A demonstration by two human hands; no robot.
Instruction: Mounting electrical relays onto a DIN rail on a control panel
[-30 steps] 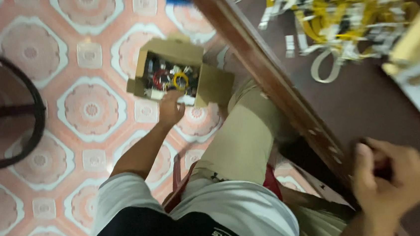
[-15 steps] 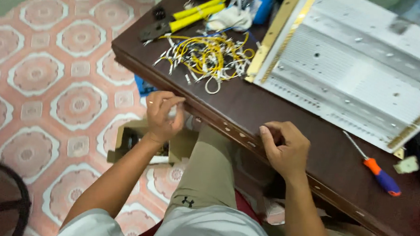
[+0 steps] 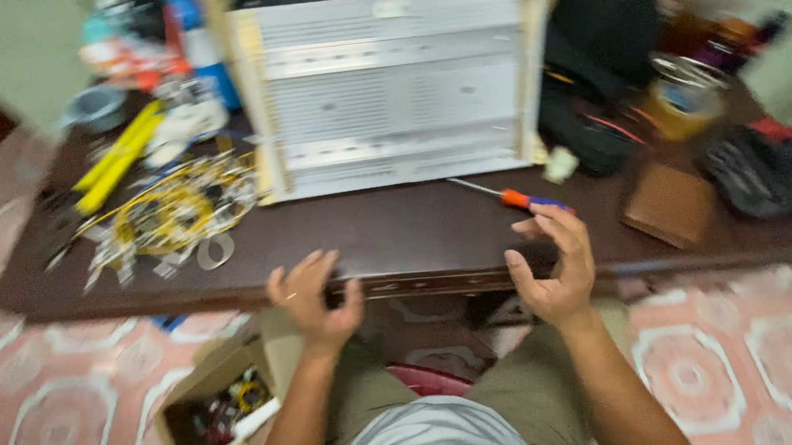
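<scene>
My left hand (image 3: 313,300) hovers at the near edge of the dark wooden table (image 3: 397,241), fingers spread; the blur hides whether anything small lies in it. My right hand (image 3: 555,266) is raised over the same edge, fingers apart and curled, with nothing in it. Just beyond my right fingers lies a screwdriver (image 3: 524,200) with an orange and blue handle. A large white metal panel (image 3: 395,91) with ribbed strips lies flat across the middle of the table. A tangle of yellow wires with white connectors (image 3: 169,212) sits at the left.
An open cardboard box (image 3: 213,416) of small parts stands on the patterned tile floor by my left knee. A brown wallet (image 3: 668,206) and black bags (image 3: 769,174) lie at the right. Yellow tools (image 3: 118,160) and bottles crowd the back left.
My left hand has come up from the floor box to the table edge. The view has swung from the floor to face the table squarely. My right hand has lifted off the edge and opened.
</scene>
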